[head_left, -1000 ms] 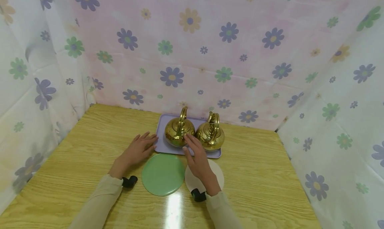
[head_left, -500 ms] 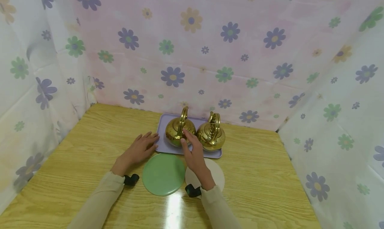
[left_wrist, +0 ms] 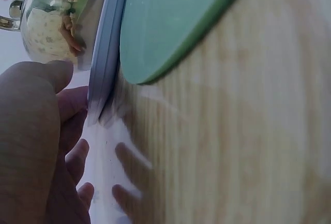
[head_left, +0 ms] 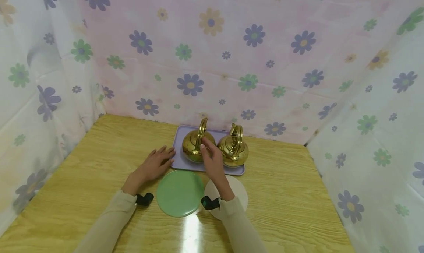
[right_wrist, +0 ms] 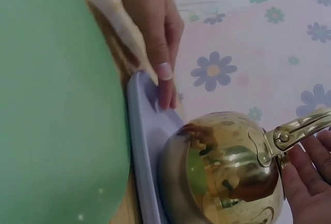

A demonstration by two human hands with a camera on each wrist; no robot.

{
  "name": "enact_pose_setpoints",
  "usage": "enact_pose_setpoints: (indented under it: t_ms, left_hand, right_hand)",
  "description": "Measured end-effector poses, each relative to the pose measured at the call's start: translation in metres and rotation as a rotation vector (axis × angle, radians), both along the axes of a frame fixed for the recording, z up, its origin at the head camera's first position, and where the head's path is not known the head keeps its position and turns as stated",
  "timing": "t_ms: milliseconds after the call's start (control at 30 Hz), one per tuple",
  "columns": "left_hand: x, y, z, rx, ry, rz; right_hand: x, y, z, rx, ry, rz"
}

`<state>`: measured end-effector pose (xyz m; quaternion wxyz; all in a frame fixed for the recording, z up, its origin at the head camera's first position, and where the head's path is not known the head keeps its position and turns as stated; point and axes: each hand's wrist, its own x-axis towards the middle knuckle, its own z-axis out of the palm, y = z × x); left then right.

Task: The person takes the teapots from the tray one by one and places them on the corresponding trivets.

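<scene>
Two shiny brass kettles stand side by side on a light purple tray. My right hand reaches over the front right of the left kettle, fingers extended with their tips beside its raised handle. In the right wrist view those fingers lie just under the handle, near where it joins the body. The right kettle sits close behind that hand. My left hand rests at the tray's left edge, fingers loosely spread, fingertips at the rim.
A green round plate lies in front of the tray. Right of it is a cream plate, partly covered by my right forearm. Flower-patterned cloth walls the wooden table at the back and both sides.
My right hand has moved forward and slightly left, from between the kettles to beside the left kettle's handle. My left hand stays at the tray edge; kettles and plates have not moved.
</scene>
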<state>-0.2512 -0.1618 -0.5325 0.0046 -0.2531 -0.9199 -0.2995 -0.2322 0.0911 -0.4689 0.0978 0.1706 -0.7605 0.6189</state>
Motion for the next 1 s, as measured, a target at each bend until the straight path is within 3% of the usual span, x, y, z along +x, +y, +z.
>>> enact_pose_setpoints:
  t_ms: [200, 300, 533, 767, 1000]
  left_hand:
    - [0.0, -0.003, -0.006, 0.017, 0.006, 0.0]
    - [0.001, -0.004, -0.007, 0.029, 0.005, -0.005]
    - [0.001, -0.006, -0.008, 0.047, 0.003, -0.014]
    - [0.0, -0.005, -0.008, 0.078, -0.001, -0.012]
    - [-0.002, -0.003, -0.009, 0.108, -0.014, -0.012]
  right_hand:
    - [-0.007, -0.005, 0.005, -0.098, -0.111, -0.007]
    - [-0.009, -0.006, 0.005, -0.12, -0.113, -0.021]
    - [-0.017, -0.007, 0.006, -0.211, -0.113, 0.041]
    - [-0.024, -0.01, 0.012, -0.226, -0.121, 0.081]
    - [-0.028, -0.013, 0.017, -0.318, -0.13, 0.069]
